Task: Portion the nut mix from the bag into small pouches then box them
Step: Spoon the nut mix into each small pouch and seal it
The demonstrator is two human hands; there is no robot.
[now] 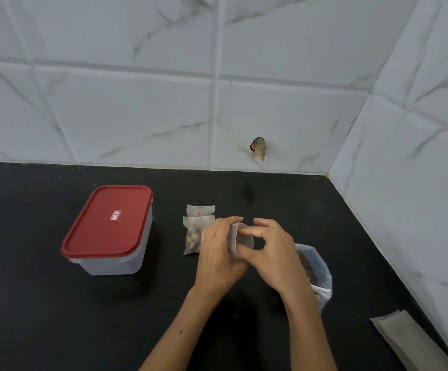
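Observation:
A small translucent pouch (240,238) is held up over the black counter with its mouth spread open. My left hand (217,253) grips its left side and my right hand (268,249) pinches its right edge. Two filled pouches of nut mix lie just to the left, a nearer filled pouch (194,236) and a farther filled pouch (200,209). The clear bag of nut mix (315,271) stands open behind my right wrist, partly hidden by it. A clear plastic box with a red lid (109,226) sits shut at the left.
The black counter (43,317) meets tiled walls at the back and right. A stack of flat empty pouches (407,341) lies near the front right corner. A small scrap (258,148) sticks to the back wall.

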